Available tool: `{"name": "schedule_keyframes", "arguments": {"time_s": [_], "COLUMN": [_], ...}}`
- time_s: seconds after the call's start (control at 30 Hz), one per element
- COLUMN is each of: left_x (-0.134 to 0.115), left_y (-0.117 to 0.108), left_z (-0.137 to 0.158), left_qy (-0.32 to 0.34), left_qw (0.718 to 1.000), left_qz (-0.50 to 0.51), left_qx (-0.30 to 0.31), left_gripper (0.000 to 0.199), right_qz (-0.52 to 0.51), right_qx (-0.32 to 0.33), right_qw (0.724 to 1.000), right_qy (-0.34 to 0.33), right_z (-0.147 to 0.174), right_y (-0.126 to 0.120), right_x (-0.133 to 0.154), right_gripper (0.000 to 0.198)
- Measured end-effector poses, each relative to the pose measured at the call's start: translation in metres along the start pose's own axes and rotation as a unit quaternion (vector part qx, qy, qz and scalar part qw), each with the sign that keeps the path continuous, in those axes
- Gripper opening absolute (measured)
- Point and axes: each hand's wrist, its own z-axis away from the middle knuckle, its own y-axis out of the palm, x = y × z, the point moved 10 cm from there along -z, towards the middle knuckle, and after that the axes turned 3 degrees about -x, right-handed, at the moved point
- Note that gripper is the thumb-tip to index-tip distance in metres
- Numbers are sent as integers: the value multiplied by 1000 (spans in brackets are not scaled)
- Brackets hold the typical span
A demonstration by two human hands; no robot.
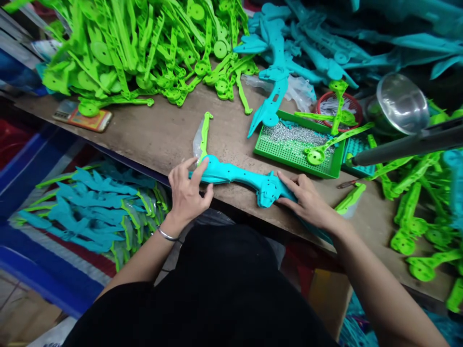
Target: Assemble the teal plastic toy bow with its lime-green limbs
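A long blue plastic toy part (246,177) with a moulded animal-like head lies across the front edge of the workbench. My left hand (190,185) grips its left end, fingers over the top and thumb at the near edge. Past those fingers, a green arm with a clear blade (202,137) sticks up from that end. With thumb and forefinger, my right hand (307,200) holds the blue part just right of the head. Another green arm with a clear blade (350,200) shows beyond my right wrist; its joint is hidden.
Green plastic arms (126,48) are heaped at the back left, blue parts (307,38) at the back right. A green tray (296,159) holds small screws. A dark bar (408,144) reaches in from the right. Blue-and-green pieces (87,207) lie stacked at lower left.
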Motion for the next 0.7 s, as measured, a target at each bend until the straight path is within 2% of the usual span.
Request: {"name": "schedule_keyframes", "arguments": {"time_s": [0.07, 0.2, 0.33, 0.43, 0.5, 0.6, 0.7], "left_x": [4, 0, -25, -70, -95, -106, -106], "left_y": [10, 3, -4, 20, 45, 76, 91], "left_z": [1, 5, -13, -29, -32, -34, -43], "left_qy": [0, 38, 81, 187, 257, 296, 299], "left_qw": [999, 998, 993, 971, 945, 921, 903], "left_qz": [0, -13, -58, -26, -14, -21, 9], "left_qx": [48, 42, 58, 144, 203, 252, 308], "left_gripper": [56, 58, 64, 75, 72, 59, 55], "right_qz": [20, 91, 161, 185, 201, 205, 185], "right_qx": [-2, -16, -6, 11, 13, -3, -23], "right_qw": [1000, 996, 987, 981, 976, 974, 979], "right_qy": [-4, -10, 18, 57, 80, 96, 85], "right_z": [0, 3, 3, 2, 3, 6, 7], "right_y": [1, 4, 7, 8, 7, 7, 9], "right_x": [4, 17, 25, 25, 24, 22, 21], "right_gripper": [78, 79, 69, 66, 66, 65, 64]}}
